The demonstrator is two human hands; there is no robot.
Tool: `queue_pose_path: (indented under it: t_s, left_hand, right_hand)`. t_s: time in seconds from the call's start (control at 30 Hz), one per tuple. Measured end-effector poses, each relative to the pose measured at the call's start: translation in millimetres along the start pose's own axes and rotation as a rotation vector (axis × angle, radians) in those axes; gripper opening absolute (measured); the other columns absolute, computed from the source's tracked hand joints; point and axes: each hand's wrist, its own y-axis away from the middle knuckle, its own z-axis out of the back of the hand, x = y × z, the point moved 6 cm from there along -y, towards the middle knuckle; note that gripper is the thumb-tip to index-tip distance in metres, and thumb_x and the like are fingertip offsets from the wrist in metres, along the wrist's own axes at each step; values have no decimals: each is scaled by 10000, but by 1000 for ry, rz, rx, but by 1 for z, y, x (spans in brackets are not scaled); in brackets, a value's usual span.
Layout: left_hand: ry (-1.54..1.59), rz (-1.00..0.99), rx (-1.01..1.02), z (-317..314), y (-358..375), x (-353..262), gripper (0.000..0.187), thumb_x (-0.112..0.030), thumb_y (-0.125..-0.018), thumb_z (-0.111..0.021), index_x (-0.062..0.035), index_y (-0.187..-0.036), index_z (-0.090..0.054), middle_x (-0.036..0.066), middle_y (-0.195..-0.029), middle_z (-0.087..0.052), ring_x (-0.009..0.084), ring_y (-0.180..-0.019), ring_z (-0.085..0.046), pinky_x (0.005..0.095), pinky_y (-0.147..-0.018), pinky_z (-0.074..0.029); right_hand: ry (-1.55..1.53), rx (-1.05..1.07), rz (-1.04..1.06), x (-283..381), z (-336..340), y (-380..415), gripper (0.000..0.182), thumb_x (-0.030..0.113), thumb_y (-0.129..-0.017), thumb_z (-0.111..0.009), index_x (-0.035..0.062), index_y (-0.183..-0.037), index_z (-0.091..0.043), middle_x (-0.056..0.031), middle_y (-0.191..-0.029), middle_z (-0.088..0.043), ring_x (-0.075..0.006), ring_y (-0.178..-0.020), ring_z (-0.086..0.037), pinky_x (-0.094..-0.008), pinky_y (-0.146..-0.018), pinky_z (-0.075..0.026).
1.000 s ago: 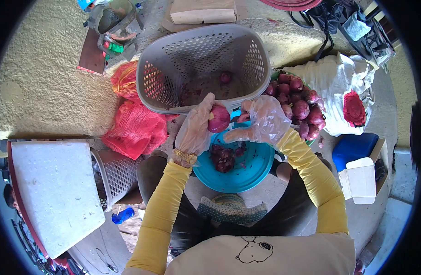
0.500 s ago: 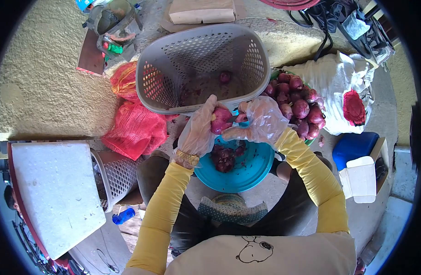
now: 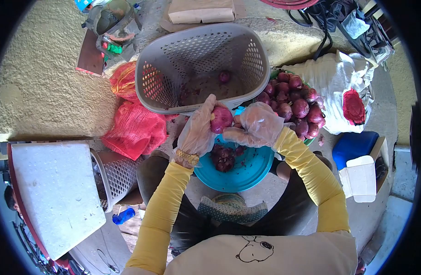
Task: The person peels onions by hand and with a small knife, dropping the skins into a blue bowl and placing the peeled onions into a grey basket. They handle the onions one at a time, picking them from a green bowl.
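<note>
My left hand [image 3: 197,130], in a clear plastic glove, is closed around a red onion [image 3: 221,120]. Just right of it, my gloved right hand [image 3: 261,124] has its fingers curled together near the onion's side; I cannot tell what is pinched in them. A bit of bright blue shows above these fingers. Both hands are over the far rim of a turquoise basin [image 3: 233,183], where dark onion skins [image 3: 223,159] lie in a heap. Beyond my hands stands a grey perforated basket [image 3: 151,52] with one red onion [image 3: 224,76] and loose skins inside.
Red onions [image 3: 300,108] are piled to the right, beside a white sack [image 3: 332,73]. Red mesh bags [image 3: 137,130] lie left of the basket. A white foam lid [image 3: 57,192], a second basket [image 3: 121,172] and a blue bottle [image 3: 124,216] are at left; an open carton [image 3: 359,178] is at right.
My right fingers have drawn slightly away from the onion. A dark sliver between them and the onion no longer shows, and more of the onion's smooth purple face is visible.
</note>
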Motion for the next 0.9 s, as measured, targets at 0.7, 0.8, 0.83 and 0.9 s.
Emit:
queue_pose_path:
  t_s: [0.7, 0.8, 0.83, 0.9]
  left_hand:
    - [837, 265, 10, -14, 3, 11, 471, -434, -1125, -444, 6, -1227, -580, 109, -1092, -655, 226, -978, -680, 316, -863, -577]
    - [946, 290, 68, -19, 6, 8, 344, -324, -1119, -509, -14, -1256, -565, 103, -1098, -648, 210, -991, -670, 310, -882, -569]
    - [442, 66, -10, -12, 8, -4, 273, -242, -1100, -544, -26, -1266, -558, 94, -1101, -643, 194, -1001, -657, 302, -891, -561]
    - [-65, -155, -85, -7, 9, -19, 233, -161, -1081, -580, -38, -1276, -550, 85, -1105, -638, 177, -1011, -644, 294, -899, -553]
  right_hand:
    - [-67, -186, -43, -3, 17, -2, 687, 694, -735, -826, 41, -910, -706, -110, -697, -683, -352, -647, -687, -433, -630, -548]
    - [-158, -116, -73, 5, 22, -4, 676, 665, -808, -787, 78, -1133, -707, -123, -754, -697, -382, -705, -697, -457, -674, -563]
    - [-214, -83, -93, 7, 22, -5, 676, 633, -833, -784, 110, -1252, -692, -114, -792, -707, -366, -720, -701, -450, -685, -567]
    - [-189, -68, -91, 6, 21, -4, 681, 614, -857, -770, 143, -1335, -651, -112, -812, -709, -355, -728, -703, -446, -687, -567]
